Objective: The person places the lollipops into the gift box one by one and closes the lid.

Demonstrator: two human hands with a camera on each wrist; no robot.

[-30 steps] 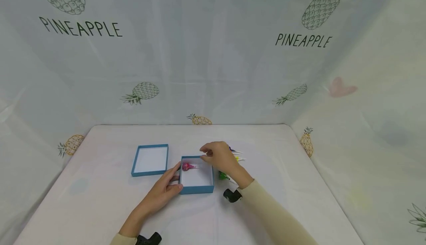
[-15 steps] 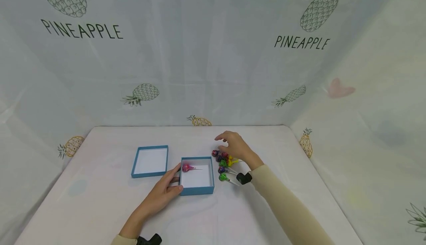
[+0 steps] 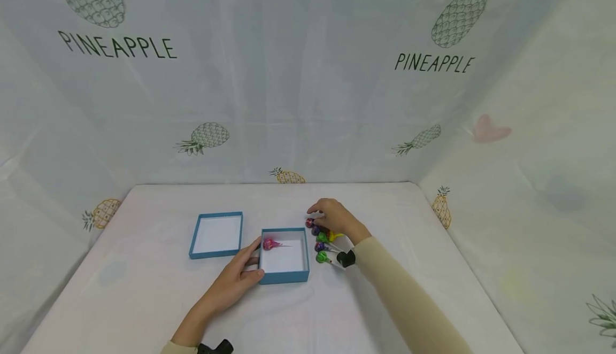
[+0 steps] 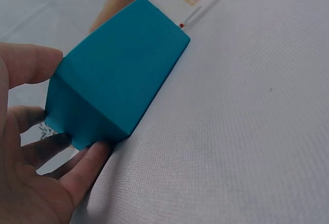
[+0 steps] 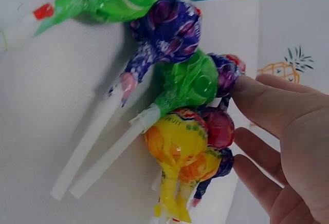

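I see the left hand [image 3: 233, 280] gripping the left edge of the box [image 3: 284, 277], likely steadying it, the right hand [image 3: 338, 216] spread beside lollipops [image 5: 177, 135].

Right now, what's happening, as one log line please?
left hand: grips blue box | right hand: at lollipop pile | inside box: one pink lollipop | lid: off, left of box
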